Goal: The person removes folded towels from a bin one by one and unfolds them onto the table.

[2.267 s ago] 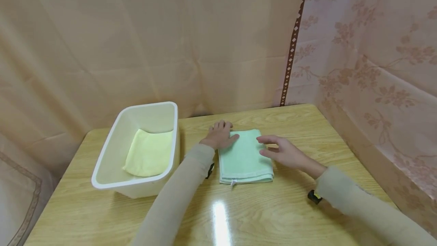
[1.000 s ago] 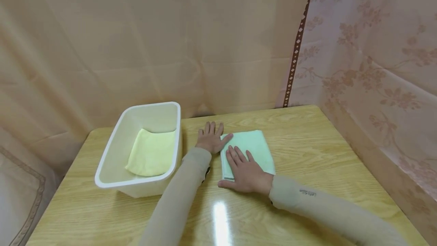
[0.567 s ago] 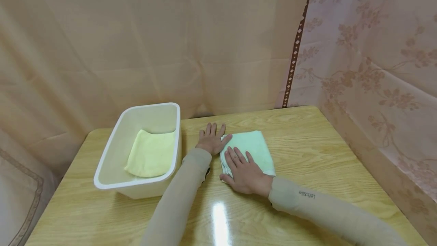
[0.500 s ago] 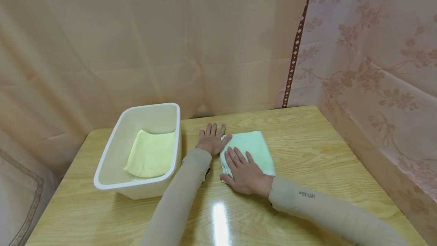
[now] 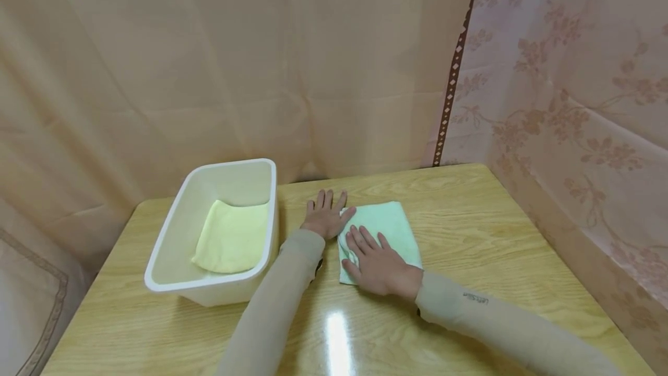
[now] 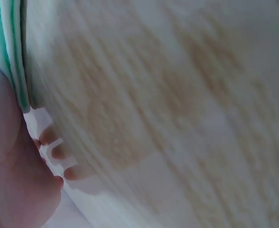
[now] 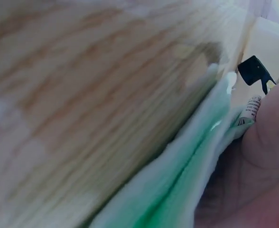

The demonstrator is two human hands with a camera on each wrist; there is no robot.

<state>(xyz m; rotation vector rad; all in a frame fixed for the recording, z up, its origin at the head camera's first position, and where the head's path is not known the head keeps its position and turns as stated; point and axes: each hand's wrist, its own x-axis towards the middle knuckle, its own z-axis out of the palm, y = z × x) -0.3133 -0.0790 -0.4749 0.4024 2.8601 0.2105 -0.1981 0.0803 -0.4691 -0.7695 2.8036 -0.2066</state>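
In the head view a folded mint-green towel [image 5: 392,226] lies on the wooden table. My right hand [image 5: 377,264] lies palm down across its near left part, fingers straight and spread. The towel is creased beside that thumb, and a lower layer shows at the front left corner. My left hand [image 5: 326,218] rests with spread fingers on the tabletop at the towel's far left edge, its thumb touching the cloth. The right wrist view has the towel's layered edge [image 7: 177,178] and a small printed tag [image 7: 250,108] by the palm. What lies under the right palm is hidden.
A white plastic tub [image 5: 166,231] stands left of my left arm, with a folded yellow towel [image 5: 233,238] inside. Behind the table [image 5: 459,237] hangs a beige curtain [image 5: 360,68]; pink floral fabric [image 5: 584,132] borders the right side.
My right hand has come from the towel's right side to lie flat on its near left part. My left hand has slid slightly left. The cloth near the right thumb has become creased.
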